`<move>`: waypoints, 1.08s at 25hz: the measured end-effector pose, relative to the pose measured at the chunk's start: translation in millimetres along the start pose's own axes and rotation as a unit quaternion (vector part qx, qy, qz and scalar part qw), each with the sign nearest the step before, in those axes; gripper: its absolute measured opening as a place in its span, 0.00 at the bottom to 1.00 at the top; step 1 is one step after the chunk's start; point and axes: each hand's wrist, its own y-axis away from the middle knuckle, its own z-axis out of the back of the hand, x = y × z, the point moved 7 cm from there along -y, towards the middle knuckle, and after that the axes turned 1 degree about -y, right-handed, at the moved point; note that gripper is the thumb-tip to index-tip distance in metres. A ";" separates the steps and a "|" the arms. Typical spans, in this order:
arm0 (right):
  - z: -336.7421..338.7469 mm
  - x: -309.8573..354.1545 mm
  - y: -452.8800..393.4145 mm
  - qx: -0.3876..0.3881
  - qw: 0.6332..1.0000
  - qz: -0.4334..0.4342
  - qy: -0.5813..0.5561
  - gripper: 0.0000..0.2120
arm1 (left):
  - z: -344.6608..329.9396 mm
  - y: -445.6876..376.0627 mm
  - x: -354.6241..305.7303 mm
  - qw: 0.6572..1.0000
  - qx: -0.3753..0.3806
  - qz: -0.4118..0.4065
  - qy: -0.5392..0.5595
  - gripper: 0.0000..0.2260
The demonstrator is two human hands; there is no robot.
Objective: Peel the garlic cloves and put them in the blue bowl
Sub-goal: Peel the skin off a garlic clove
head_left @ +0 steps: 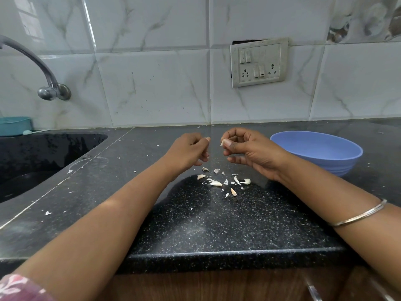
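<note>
My R hand (249, 152) pinches a garlic clove (223, 141) btwn thumb and forefinger, other fingers curled under, held above the counter (217, 224). My L hand (188, 151) is just beside it, not touching, fingers curled in, thumb tip pointing at the clove; can't tell if it holds a bit of skin. Below both hands, a scatter of garlic cloves and peel bits (223, 181) lies on the black speckled counter. The blue bowl (319, 151) sits to the R, close behind my R wrist; inside hidden from this angle. Thin bangle (360, 213) on my R forearm. Sink (32, 161) far L w/ tap (50, 88) above it, teal container (15, 126) behind. Switchboard (259, 61) on the tiled wall.
</note>
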 end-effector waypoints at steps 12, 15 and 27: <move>5.0 0.4 2.7 -0.039 0.997 -0.013 0.072 0.04 | -6.8 2.6 -8.7 0.998 0.035 -0.059 0.011 0.04; 6.4 0.7 3.1 -0.047 0.995 -0.015 0.083 0.04 | -6.1 2.6 -9.7 0.997 0.042 -0.059 0.015 0.03; 5.3 1.5 2.9 -0.058 0.980 0.004 0.188 0.12 | 6.3 -2.2 0.1 1.000 -0.016 -0.019 0.010 0.03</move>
